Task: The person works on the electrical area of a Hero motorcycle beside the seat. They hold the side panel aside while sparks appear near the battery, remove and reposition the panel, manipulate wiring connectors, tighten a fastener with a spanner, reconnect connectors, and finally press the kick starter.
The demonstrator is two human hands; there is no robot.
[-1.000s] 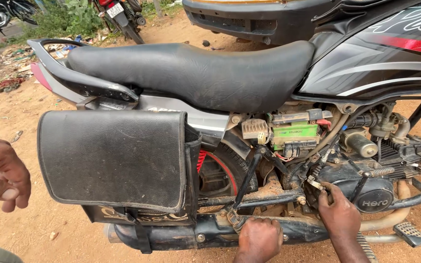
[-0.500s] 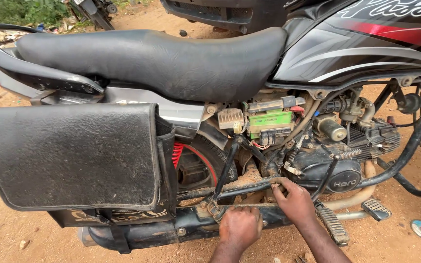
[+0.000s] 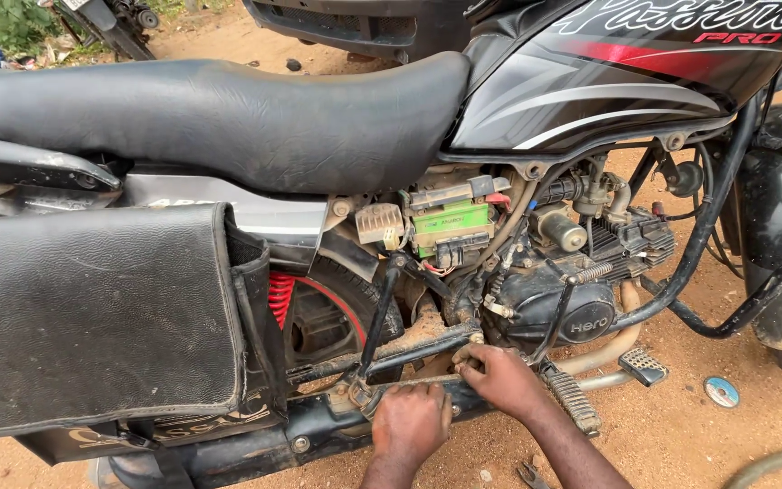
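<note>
Your left hand (image 3: 411, 421) grips chain cover (image 3: 391, 391) low on motorcycle (image 3: 590, 109). Right hand (image 3: 500, 376) pinches fastener by engine (image 3: 554, 308); fingers closed. Fastening step; steady alignment needed.

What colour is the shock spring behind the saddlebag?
Red: the coil spring shows best in the head view, beside the black saddlebag.

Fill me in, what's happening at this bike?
A person crouches beside a black motorcycle parked on dirt ground. Both hands are low on the frame under the engine: the left hand rests on the lower frame bar, and the right hand grips a small part near the footrest. What the fingers pinch is too small to tell. A black saddlebag hangs at the rear.
</note>
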